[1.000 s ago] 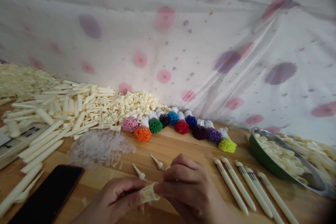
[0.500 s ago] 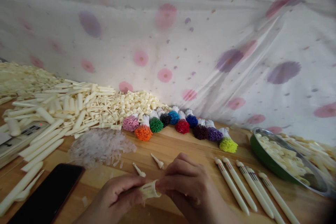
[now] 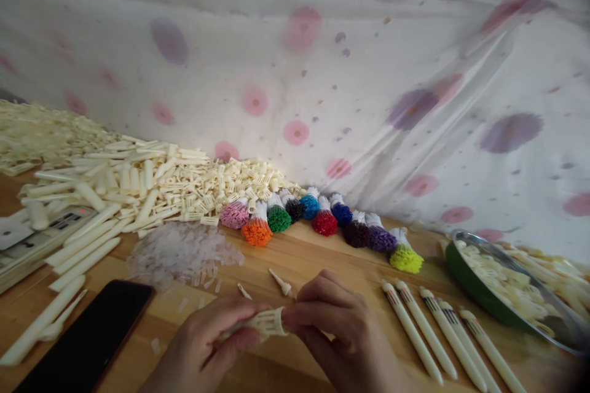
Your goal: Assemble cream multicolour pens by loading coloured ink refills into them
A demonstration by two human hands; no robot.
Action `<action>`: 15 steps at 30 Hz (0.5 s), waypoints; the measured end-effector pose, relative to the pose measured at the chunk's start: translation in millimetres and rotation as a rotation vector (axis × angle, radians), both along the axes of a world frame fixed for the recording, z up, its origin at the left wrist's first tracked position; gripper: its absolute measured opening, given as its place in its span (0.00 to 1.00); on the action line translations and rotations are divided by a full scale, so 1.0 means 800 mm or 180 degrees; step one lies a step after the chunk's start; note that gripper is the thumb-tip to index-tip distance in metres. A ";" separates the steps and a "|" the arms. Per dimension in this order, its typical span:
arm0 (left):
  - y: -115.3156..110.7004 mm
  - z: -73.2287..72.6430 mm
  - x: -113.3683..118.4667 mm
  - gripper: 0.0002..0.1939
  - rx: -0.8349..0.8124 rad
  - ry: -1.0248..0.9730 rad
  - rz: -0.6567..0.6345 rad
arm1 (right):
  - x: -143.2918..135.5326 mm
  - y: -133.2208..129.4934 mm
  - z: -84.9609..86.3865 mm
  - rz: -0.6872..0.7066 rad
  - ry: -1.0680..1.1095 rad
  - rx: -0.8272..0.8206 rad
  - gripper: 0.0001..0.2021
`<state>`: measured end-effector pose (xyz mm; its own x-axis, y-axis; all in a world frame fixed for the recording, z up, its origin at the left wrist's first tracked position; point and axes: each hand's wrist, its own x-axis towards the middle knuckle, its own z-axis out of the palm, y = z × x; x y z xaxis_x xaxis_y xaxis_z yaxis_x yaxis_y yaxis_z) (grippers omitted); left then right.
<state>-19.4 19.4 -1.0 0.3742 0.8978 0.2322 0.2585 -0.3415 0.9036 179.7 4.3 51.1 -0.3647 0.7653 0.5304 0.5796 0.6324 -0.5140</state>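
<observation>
My left hand (image 3: pixel 209 341) is closed around a cream slotted pen sleeve (image 3: pixel 271 322), its slotted open end pointing right. Against that end, the fingertips of my right hand (image 3: pixel 338 328) are pinched together; whatever they hold is hidden. Just beyond my hands, two small cream pointed parts lie on the wooden table: one pointed piece (image 3: pixel 280 282) near my right knuckles, and another thin tip (image 3: pixel 244 291) partly covered by my left hand.
Several multicolour pens (image 3: pixel 417 331) lie at right beside a green-sided bowl (image 3: pixel 483 301) of cream parts. Bundles of coloured refills (image 3: pixel 324 224) line the back. Left are piled pen parts (image 3: pixel 179 187), clear plastic pieces (image 3: pixel 179 255), a black phone (image 3: pixel 87 338) and a grey device (image 3: pixel 41 249).
The sleeve has turned between my hands, so its slots now face me more. My left hand has shifted slightly right and covers more of the nearer pointed part. The whole view has moved slightly.
</observation>
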 end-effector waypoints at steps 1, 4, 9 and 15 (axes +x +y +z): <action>-0.001 0.000 0.000 0.14 0.0098 0.0007 0.0029 | -0.001 0.000 0.000 -0.0013 0.0016 -0.0062 0.09; -0.003 0.002 0.001 0.15 0.0369 0.0069 0.0100 | -0.002 0.000 -0.001 0.0004 0.0089 -0.0234 0.10; -0.007 0.003 -0.002 0.18 0.0679 0.0212 0.0216 | -0.001 0.004 0.000 0.0157 0.0312 -0.0429 0.10; -0.008 0.003 0.000 0.12 0.0136 0.0068 0.0036 | 0.002 0.006 0.002 0.0341 0.0113 -0.0182 0.08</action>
